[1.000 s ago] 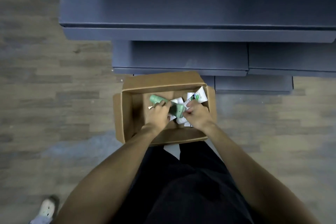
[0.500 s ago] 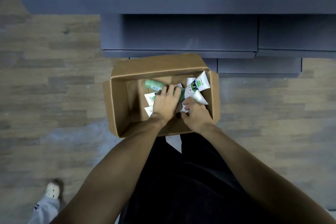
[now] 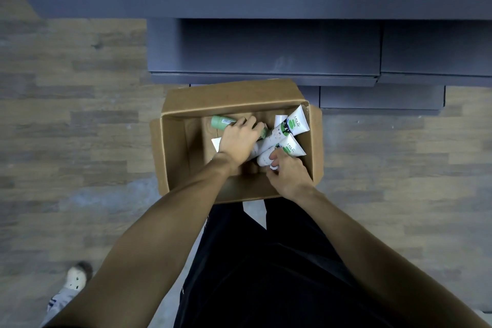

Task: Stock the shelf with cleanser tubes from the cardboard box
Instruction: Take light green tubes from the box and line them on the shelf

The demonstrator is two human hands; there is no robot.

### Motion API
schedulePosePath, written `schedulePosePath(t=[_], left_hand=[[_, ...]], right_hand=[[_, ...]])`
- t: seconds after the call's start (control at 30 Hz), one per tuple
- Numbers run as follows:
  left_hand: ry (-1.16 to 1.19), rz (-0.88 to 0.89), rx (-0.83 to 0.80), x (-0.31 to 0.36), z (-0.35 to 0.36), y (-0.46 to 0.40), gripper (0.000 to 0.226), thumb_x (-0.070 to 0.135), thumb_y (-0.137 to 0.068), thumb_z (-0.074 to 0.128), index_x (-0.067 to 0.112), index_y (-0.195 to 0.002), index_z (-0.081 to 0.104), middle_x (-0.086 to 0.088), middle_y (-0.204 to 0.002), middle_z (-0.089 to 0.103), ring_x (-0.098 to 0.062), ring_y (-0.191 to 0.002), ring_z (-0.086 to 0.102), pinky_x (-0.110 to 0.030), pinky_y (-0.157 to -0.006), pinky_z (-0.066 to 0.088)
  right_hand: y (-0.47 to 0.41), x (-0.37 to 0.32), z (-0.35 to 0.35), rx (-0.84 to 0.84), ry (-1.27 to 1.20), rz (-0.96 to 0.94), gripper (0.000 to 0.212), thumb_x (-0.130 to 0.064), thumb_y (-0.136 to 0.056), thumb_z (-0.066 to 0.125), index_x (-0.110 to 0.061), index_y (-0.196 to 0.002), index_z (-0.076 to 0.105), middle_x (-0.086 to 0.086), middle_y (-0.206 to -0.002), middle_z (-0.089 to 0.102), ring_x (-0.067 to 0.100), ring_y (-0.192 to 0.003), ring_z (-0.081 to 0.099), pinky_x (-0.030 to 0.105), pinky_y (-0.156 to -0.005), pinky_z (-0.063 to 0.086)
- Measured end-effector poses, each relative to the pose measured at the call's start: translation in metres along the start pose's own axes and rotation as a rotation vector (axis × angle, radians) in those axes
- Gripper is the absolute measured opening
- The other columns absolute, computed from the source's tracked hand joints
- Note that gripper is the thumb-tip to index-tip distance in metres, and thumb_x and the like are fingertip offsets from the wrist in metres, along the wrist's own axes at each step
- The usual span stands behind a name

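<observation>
Cardboard box [image 3: 183,152]: brown, open-topped, on the wood-grain floor [image 3: 80,114] just in front of the dark shelf [image 3: 266,48]; both hands reach into it.
Left hand [image 3: 238,140]: palm down inside the box, fingers curled over a green tube [image 3: 221,122], whose free end sticks out to the left past the fingertips.
Right hand [image 3: 286,170]: at the near right of the box, thumb and fingers pinching the cap end of a white cleanser tube [image 3: 290,148] with a green label.
Other tubes: a second white tube [image 3: 295,124] lies just beyond the right fingertips, its flat end against the far right corner; another white tube edge [image 3: 216,143] shows left of the left wrist.
Shelf: dark grey tiers beyond both hands.
Bystander shoe [image 3: 77,277]: pale, on the floor well behind the left elbow.
</observation>
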State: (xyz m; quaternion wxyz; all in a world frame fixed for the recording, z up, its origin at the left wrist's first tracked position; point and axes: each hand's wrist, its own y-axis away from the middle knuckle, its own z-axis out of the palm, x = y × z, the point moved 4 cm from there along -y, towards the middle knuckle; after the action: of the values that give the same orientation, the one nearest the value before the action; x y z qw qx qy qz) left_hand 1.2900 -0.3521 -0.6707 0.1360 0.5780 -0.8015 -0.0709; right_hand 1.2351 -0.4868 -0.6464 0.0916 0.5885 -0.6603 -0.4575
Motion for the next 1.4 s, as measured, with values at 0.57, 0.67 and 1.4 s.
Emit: schedulePosePath(t=[0.57,0.67,1.4], left_hand=[[1.198,-0.302,0.084,-0.035,-0.071,0.037,0.031,0.003,-0.081,0.078,0.029,-0.071,0.064,0.013,-0.075,0.070,0.003,-0.073,0.067,-0.012,-0.069,0.050],[1.305,-0.308,0.100,-0.043,-0.084,0.042,0.012,0.002,-0.080,0.079,0.010,-0.083,0.071,-0.005,-0.086,0.075,-0.007,-0.079,0.071,-0.020,-0.073,0.056],[1.372,-0.085,0.413,-0.044,-0.243,0.057,0.024,0.004,-0.082,0.078,0.009,-0.104,0.071,-0.002,-0.100,0.077,-0.016,-0.090,0.074,-0.023,-0.079,0.057]], right_hand=[[-0.011,-0.041,-0.024,0.062,-0.406,-0.088,0.041,-0.019,-0.080,0.081,-0.015,-0.116,0.063,0.001,-0.104,0.074,0.014,-0.098,0.069,0.037,-0.096,0.054],[-0.003,-0.047,-0.032,0.053,-0.483,-0.153,0.038,-0.016,-0.079,0.082,-0.014,-0.113,0.065,-0.001,-0.103,0.075,0.012,-0.098,0.070,0.037,-0.098,0.054],[0.070,-0.131,-0.144,0.251,-0.526,-0.426,0.035,-0.023,-0.080,0.082,-0.018,-0.111,0.068,-0.005,-0.101,0.076,0.007,-0.093,0.073,0.034,-0.090,0.059]])
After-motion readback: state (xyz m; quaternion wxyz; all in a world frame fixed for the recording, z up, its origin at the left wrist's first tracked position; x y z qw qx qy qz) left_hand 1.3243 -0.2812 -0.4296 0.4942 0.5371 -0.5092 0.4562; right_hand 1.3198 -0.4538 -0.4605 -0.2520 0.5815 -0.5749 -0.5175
